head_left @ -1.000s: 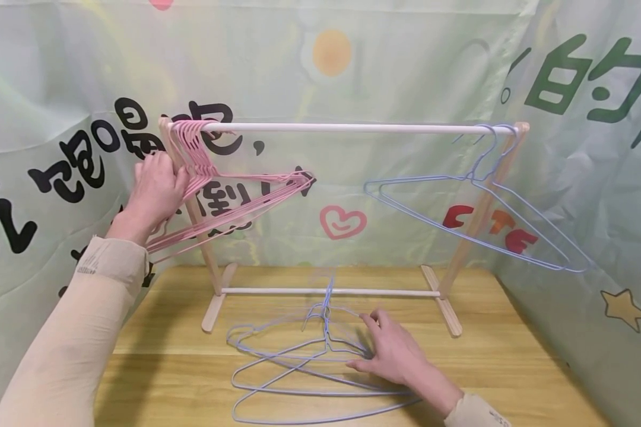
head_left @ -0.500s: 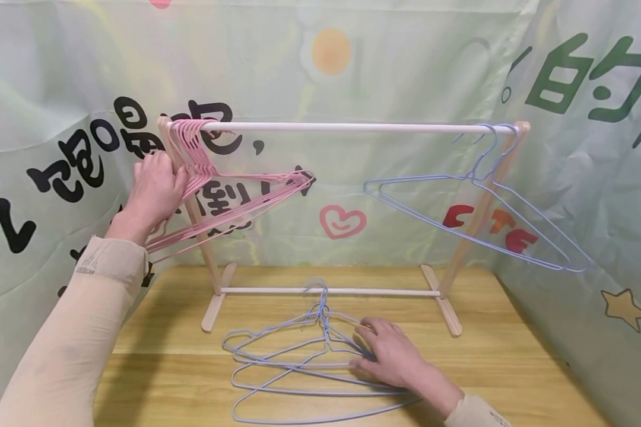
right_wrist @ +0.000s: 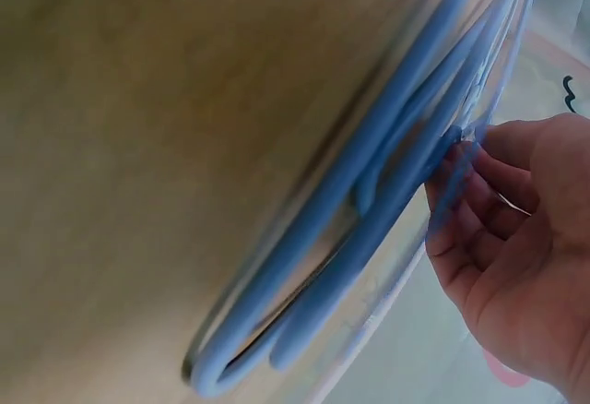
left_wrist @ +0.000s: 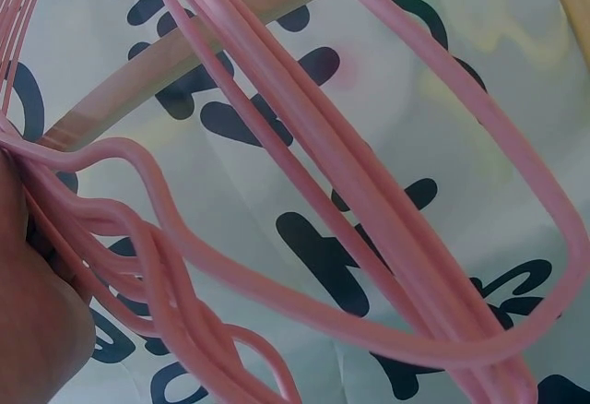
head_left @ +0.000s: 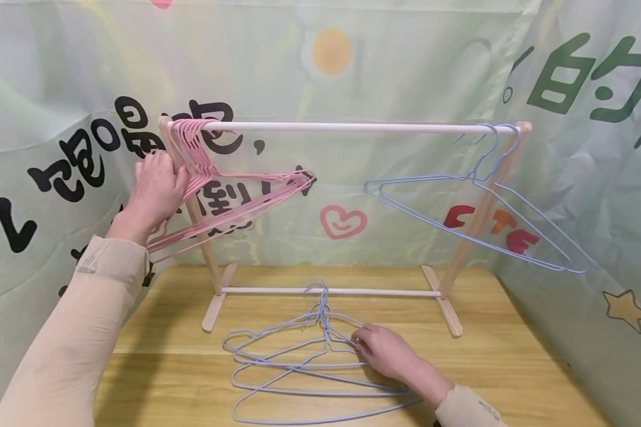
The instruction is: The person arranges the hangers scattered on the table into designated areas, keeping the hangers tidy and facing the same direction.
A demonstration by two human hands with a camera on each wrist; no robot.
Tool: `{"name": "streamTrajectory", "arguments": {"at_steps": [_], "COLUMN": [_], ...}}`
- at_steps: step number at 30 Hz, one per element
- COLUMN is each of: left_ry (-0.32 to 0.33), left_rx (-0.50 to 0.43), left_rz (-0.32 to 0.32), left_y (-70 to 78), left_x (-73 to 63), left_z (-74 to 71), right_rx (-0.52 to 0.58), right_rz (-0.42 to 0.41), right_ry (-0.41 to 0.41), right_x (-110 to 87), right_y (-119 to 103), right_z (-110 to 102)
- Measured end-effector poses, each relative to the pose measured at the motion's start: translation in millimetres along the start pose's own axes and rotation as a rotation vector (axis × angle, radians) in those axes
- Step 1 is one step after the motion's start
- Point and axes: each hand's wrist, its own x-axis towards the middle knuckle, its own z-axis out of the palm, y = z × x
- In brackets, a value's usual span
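In the head view, a bunch of pink wire hangers [head_left: 205,169] hangs by the hooks at the left end of the rack's white rod. My left hand [head_left: 158,185] holds their near shoulders; its edge shows beside the pink wires [left_wrist: 323,146] in the left wrist view. Several blue hangers [head_left: 320,392] lie overlapping on the table, hooks pointing to the rack. Over their right side is my right hand [head_left: 387,351], fingers curled. The right wrist view shows its fingertips [right_wrist: 452,160] pinching blue wire; how many hangers they hold I cannot tell.
The top rod [head_left: 331,127] spans two wooden posts with feet on the wooden table [head_left: 491,379]. Two more blue hangers [head_left: 443,222] hang at its right end. A lower white bar [head_left: 384,292] runs just behind the lying hooks. Printed cloth [head_left: 278,65] encloses the back and sides.
The top blue hanger's hook end has dropped down and left onto the others. My right hand's spread fingers have drawn together at the hangers' right side. The left hand has not moved.
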Motion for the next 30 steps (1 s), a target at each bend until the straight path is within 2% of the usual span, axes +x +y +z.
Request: {"name": "streamTrajectory", "arguments": {"at_steps": [8, 15, 24, 30], "left_ry": [0.014, 0.007, -0.002, 0.001], "left_rx": [-0.002, -0.006, -0.009, -0.007], "left_rz": [0.004, 0.005, 0.0, 0.005], "left_y": [-0.1, 0.2, -0.5, -1.5], "left_x": [0.8, -0.2, -0.9, -0.3], "left_z": [-0.5, -0.5, 0.6, 0.9], "right_rx": [-0.038, 0.001, 0.039, 0.055], "right_rz": [-0.025, -0.008, 0.039, 0.059], "right_ry": [-0.004, 0.103, 0.182, 0.296], "right_x": [1.5, 5.6, 4.4, 5.6], "right_y": [1.7, -0.4, -3.9, -3.1], "right_z": [2.6, 7.1, 3.0, 0.4]}}
